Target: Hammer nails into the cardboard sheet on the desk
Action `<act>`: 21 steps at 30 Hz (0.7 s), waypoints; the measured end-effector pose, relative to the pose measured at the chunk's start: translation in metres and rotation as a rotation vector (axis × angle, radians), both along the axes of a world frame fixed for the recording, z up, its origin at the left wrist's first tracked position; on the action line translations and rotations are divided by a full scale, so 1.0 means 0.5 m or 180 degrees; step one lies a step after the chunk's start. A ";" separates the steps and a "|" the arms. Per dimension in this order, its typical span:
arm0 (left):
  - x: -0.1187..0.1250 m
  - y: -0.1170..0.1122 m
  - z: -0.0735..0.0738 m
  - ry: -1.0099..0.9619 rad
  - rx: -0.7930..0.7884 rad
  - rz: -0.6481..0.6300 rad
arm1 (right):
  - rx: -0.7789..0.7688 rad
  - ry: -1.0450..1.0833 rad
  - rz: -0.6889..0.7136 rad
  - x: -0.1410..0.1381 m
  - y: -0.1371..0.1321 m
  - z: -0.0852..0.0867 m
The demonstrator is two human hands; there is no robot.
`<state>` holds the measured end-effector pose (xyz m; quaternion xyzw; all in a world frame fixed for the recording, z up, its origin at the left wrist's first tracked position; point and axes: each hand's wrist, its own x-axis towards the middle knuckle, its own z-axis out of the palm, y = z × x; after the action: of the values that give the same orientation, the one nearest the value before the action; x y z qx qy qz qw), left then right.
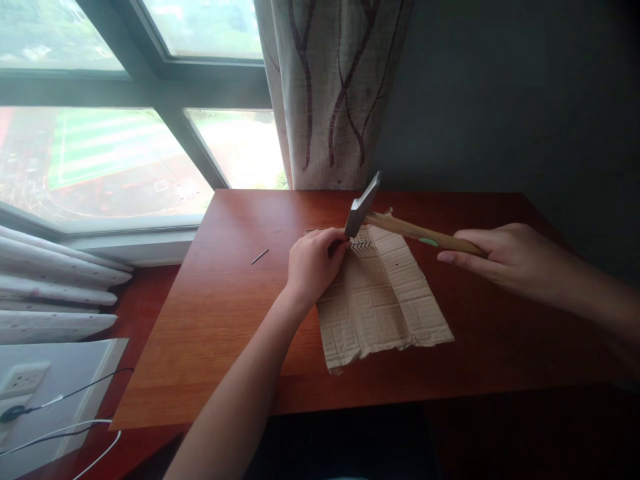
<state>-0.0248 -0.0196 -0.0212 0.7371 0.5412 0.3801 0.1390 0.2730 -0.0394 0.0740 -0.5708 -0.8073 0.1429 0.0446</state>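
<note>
My right hand [490, 253] is wrapped round the wooden handle of a hammer [410, 230]. Its metal head points down to the left, right at the fingertips of my left hand [316, 261]. The left hand rests on a creased piece of cardboard [367, 300], thumb and finger pinched together; what they hold is hidden. Beside those fingertips, small dark marks [361, 245] run across the cardboard in a row, too small to make out clearly. A thin metal nail [259, 256] lies on the table, left of my left hand.
The reddish-brown wooden table [220, 333] carries the cardboard. Behind it hangs a patterned curtain [335, 100], with a large window [140, 87] at left. A wall socket [25, 380] with a plug and cables is at lower left.
</note>
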 end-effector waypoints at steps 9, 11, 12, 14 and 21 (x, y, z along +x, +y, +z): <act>-0.001 0.003 -0.006 0.0038 0.0018 -0.0067 | -0.0136 0.0028 -0.0090 -0.001 0.002 -0.010; -0.001 0.002 -0.006 0.0040 0.0008 -0.0095 | -0.0143 0.0029 -0.0112 0.001 0.001 -0.014; -0.001 0.001 -0.005 0.0037 0.0013 -0.0115 | -0.0135 0.0033 -0.0133 0.003 0.000 -0.016; -0.002 -0.002 -0.001 0.0052 0.0032 -0.0171 | -0.0111 0.0039 -0.0169 0.007 -0.002 -0.018; -0.015 -0.022 0.024 0.0445 0.0007 0.0020 | -0.0063 0.0108 -0.0300 0.014 -0.014 -0.014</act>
<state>-0.0321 -0.0304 -0.0091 0.7602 0.5516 0.3287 0.0989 0.2801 -0.0466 0.0672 -0.6061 -0.7772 0.1582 0.0593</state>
